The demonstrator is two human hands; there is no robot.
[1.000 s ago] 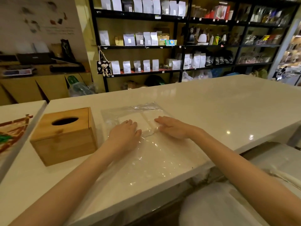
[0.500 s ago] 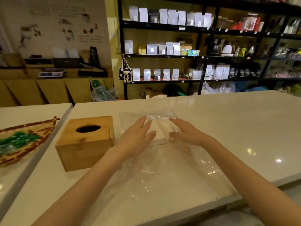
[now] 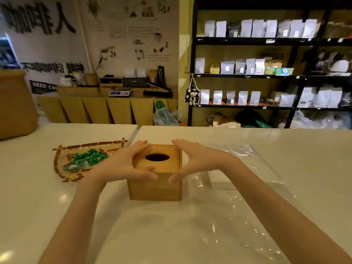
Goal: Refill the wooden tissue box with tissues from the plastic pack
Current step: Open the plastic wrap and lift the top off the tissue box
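The wooden tissue box (image 3: 155, 187) stands upright on the white counter (image 3: 57, 206), its oval slot facing up and dark inside. My left hand (image 3: 122, 165) clasps the lid's left side, fingers on the far edge and thumb on the near edge. My right hand (image 3: 200, 161) clasps the right side the same way. The clear plastic pack (image 3: 253, 168) lies flat just right of the box, partly under my right forearm, with a low stack of white tissues (image 3: 221, 181) inside it.
A woven bamboo tray (image 3: 62, 169) with green wrapped sweets lies left of the box on a second counter; a narrow gap (image 3: 135, 130) separates the two counters. A large brown pot (image 3: 16, 105) stands far left. Shelves of pouches line the back wall.
Both hands left the plastic pack and moved left onto the wooden box. My view swung left, so the box now sits centre and the pack lies to its right.
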